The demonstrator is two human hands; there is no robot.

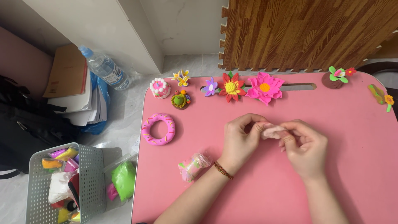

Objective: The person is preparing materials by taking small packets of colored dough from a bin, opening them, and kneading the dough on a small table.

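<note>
We see a small lump of pale pink clay (273,131) — soft, smooth, slightly flattened — held just above the pink counter (356,124), near its middle. The left hand (239,143) and right hand (304,149) each keep a pinching grip on it, fingertips pressed into its ends.

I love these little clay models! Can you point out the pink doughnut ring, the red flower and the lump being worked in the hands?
pink doughnut ring (146,132): head view, left side of ring.
red flower (231,87): head view, yellow centre.
pale pink lump (272,131): head view, middle, between both hands.
</note>
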